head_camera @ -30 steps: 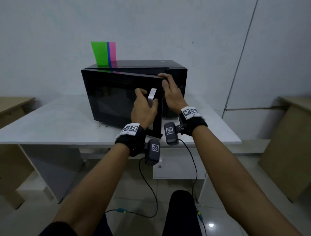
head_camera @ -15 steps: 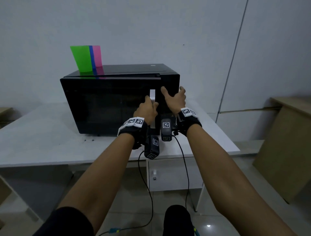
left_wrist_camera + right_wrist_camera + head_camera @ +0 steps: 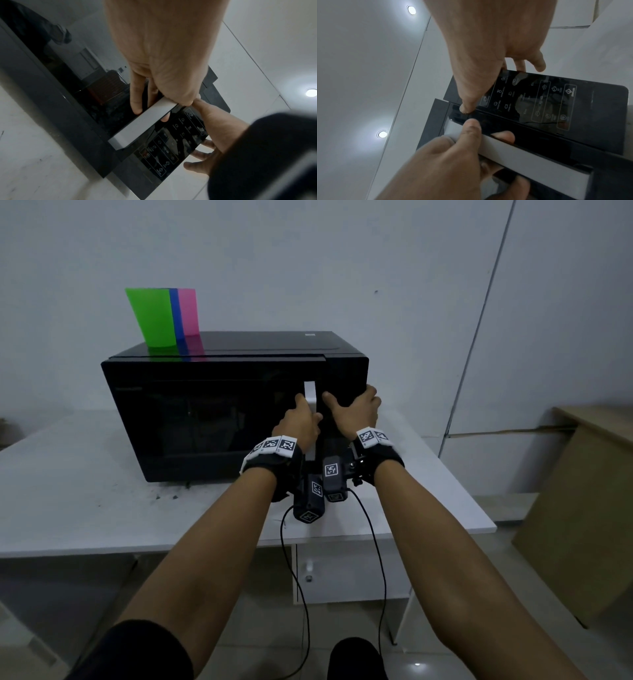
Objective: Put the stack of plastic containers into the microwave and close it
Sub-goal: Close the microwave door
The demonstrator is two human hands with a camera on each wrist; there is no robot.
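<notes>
The black microwave [image 3: 212,405] stands on the white table [image 3: 68,491] with its door flush against the body. My left hand [image 3: 303,419] grips the white vertical door handle [image 3: 310,395], fingers curled behind it, as the left wrist view shows [image 3: 137,102]. My right hand [image 3: 354,409] lies spread over the control panel [image 3: 539,101], with the thumb at the door seam and the fingers reaching past the right edge. A brownish shape [image 3: 106,88] shows dimly through the door glass; I cannot tell what it is. No container stack is plainly visible.
Green, blue and pink plastic sheets [image 3: 164,316] lean against the wall on top of the microwave. The table has bare surface left of and in front of the oven. A brown cabinet [image 3: 582,508] stands to the right. Cables hang from my wrist cameras.
The door has swung from ajar to flush with the body. My right hand dropped from the door's top edge to the control panel. My left hand has stayed on the handle.
</notes>
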